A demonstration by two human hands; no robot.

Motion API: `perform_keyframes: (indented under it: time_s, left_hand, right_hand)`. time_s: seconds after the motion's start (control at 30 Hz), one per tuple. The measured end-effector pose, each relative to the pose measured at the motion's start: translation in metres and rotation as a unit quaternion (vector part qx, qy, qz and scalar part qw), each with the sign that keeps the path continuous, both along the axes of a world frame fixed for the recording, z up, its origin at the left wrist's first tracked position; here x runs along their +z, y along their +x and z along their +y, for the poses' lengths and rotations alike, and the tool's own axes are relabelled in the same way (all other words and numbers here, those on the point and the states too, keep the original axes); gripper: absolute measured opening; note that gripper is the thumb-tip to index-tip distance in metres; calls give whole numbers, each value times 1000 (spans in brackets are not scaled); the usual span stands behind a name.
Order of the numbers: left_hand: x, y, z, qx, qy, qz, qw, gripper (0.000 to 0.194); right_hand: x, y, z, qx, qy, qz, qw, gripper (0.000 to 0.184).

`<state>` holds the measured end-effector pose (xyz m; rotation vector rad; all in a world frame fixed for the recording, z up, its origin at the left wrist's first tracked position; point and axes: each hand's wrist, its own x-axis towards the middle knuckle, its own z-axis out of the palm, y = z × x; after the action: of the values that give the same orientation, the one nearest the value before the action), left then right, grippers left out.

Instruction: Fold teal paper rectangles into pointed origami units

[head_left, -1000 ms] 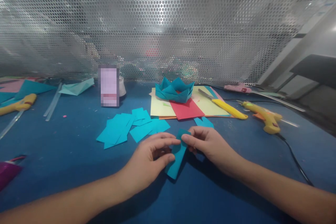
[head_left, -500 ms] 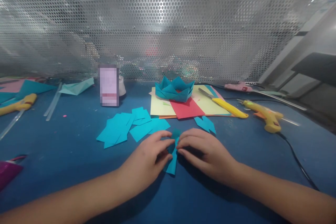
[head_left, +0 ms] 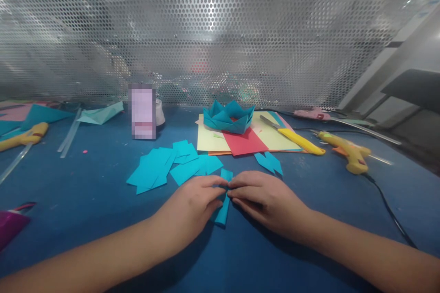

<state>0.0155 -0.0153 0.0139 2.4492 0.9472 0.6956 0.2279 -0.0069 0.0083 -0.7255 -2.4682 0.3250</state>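
My left hand [head_left: 192, 203] and my right hand [head_left: 263, 199] meet fingertip to fingertip over a narrow teal paper strip [head_left: 223, 208] that lies on the blue table [head_left: 85, 201]. Both hands pinch and press the strip, which looks folded lengthwise. Its far end pokes out above my fingers and its near end below them. A loose heap of teal paper pieces [head_left: 165, 167] lies just beyond my left hand. Another small folded teal piece [head_left: 270, 162] sits beyond my right hand.
A teal folded paper crown [head_left: 227, 117] rests on a stack of coloured sheets [head_left: 245, 139] with yellow-handled scissors [head_left: 294, 137]. Yellow glue guns lie at right [head_left: 347, 152] and left [head_left: 24, 137]; a black cord [head_left: 388, 210] trails right. A perforated metal screen [head_left: 220, 32] backs the table.
The strip was held lifted and wider; both hands have brought it down to the table and pressed it into a narrower fold, fingertips closing together.
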Motion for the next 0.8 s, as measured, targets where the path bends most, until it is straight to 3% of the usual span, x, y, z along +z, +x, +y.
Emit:
perform_keyframes:
  time_s: [0.37,0.5,0.63,0.8]
  left_hand:
    - [6,-6,7,-8,-101,18,995,21]
    - [4,-6,9,-11,-102,15,995,20]
    - [3,-6,11,-21,-92,8,996,19]
    - [3,-8,10,-27,-80,3,996,18]
  right_hand:
    - [-3,1,0,13,72,-9,997,21]
    - [3,-2,-5,68,109,-29,991,22]
    - [8,-4,-7,120,82,-45,988,24]
    - [6,-3,-7,122,63,-70,988,24]
